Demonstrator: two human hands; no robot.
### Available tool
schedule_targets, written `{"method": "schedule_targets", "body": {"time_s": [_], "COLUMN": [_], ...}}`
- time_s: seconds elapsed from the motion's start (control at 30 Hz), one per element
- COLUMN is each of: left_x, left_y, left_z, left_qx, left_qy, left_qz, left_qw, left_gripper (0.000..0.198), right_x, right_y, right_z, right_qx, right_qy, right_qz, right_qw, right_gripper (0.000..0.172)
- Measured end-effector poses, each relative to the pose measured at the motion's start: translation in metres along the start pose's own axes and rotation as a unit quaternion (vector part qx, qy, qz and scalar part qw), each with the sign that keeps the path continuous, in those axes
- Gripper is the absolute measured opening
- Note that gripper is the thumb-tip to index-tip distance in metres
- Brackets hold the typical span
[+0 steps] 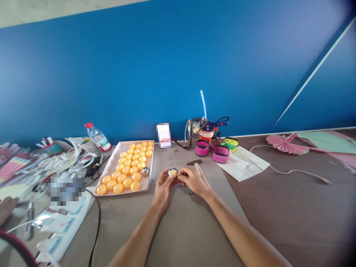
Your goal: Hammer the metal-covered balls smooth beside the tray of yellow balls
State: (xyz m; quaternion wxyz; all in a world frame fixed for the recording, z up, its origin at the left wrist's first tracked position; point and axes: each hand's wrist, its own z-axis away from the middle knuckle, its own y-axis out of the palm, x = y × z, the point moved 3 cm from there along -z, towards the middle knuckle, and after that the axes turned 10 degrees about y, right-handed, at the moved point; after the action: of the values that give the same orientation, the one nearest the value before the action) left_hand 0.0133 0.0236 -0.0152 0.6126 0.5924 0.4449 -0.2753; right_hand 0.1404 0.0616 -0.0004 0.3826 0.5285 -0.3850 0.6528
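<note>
My left hand [163, 187] is closed around a small ball [172, 172], orange-yellow in the middle with shiny silver pieces around it. At the ball's right side, the fingers of my right hand [194, 180] are pinched together; what is between them, if anything, is too small to make out. Left of my hands, a shallow white tray [109, 163] holds rows of plain orange balls [126, 170]. A silver-covered ball [145, 171] sits at its right side. A light flat stick [200, 171] and a dark brown strip [194, 162] lie by my right hand.
Behind stand colourful round bands [221, 154], a red-and-white cup [206, 134] with tools and a phone-like card [164, 135]. White paper [241, 163] lies right. A water bottle [100, 139], clutter and a dark cable [98, 222] are left. Another person's hand [7, 209] shows far left.
</note>
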Motion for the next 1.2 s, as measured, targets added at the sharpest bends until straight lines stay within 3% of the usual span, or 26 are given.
{"method": "schedule_targets", "body": {"time_s": [0.37,0.6,0.77,0.87,0.93,1.03,1.1,1.2], "left_x": [0.003,0.005,0.0,-0.004,-0.005,-0.005,-0.004,-0.002], "left_y": [0.0,0.0,0.004,0.001,-0.001,-0.004,-0.004,-0.005], "left_z": [0.002,0.004,0.003,-0.001,-0.002,-0.004,-0.004,-0.004], "left_qx": [0.023,0.009,0.004,-0.019,-0.028,-0.029,-0.028,-0.028], "left_qy": [0.022,0.025,-0.011,-0.026,-0.022,-0.015,-0.012,-0.007], "left_qz": [-0.022,-0.039,0.016,0.046,0.053,0.058,0.058,0.054], "left_qw": [0.999,0.999,1.0,0.998,0.998,0.998,0.998,0.998], "left_gripper": [0.035,0.038,0.036,0.035,0.035,0.035,0.035,0.035], "right_x": [-0.003,-0.001,-0.005,-0.002,0.0,0.0,-0.003,-0.009], "right_y": [-0.002,-0.001,-0.009,-0.019,-0.022,-0.02,-0.015,-0.011], "right_z": [-0.002,-0.001,-0.005,-0.004,-0.001,0.002,0.002,0.0], "right_qx": [0.001,-0.051,0.009,0.001,-0.02,-0.018,0.002,0.014], "right_qy": [-0.014,0.012,-0.021,-0.057,-0.086,-0.106,-0.103,-0.091], "right_qz": [0.004,0.044,-0.002,0.084,0.215,0.405,0.474,0.509], "right_qw": [1.0,0.998,1.0,0.995,0.973,0.908,0.875,0.856], "right_gripper": [0.008,0.01,0.016,0.017,0.015,0.018,0.022,0.014]}}
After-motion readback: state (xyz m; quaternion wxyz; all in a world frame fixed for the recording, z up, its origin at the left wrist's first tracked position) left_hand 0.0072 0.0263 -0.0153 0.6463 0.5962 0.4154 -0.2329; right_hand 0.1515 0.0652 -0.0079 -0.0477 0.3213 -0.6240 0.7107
